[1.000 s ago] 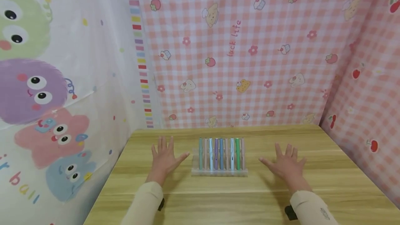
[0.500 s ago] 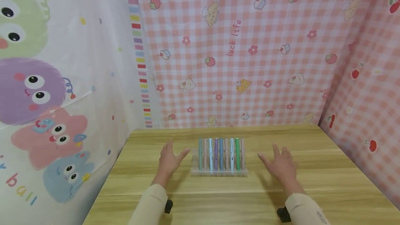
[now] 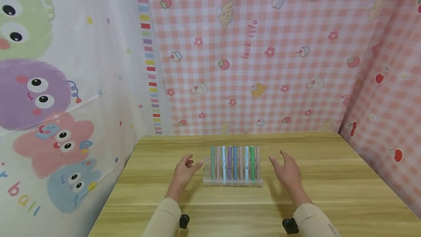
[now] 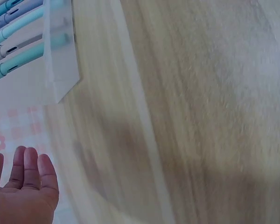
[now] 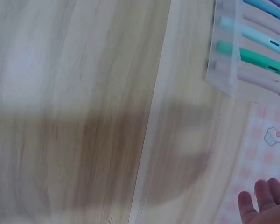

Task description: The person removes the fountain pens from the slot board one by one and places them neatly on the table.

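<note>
Wrist views blurred; pen rack (image 4: 60, 56) cut off.

The pink checked cloth (image 3: 263, 54) on the rear wall bears the slanted words "luck life". The white cartoon cloth (image 3: 65, 83) at left shows the letters "ball" near its lower edge.

Light wooden table (image 3: 329, 178), clear pen rack (image 3: 232, 183) near its back edge

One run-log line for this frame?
left hand: open, beside pen rack | right hand: open, beside rack | pens: upright in rack
</note>
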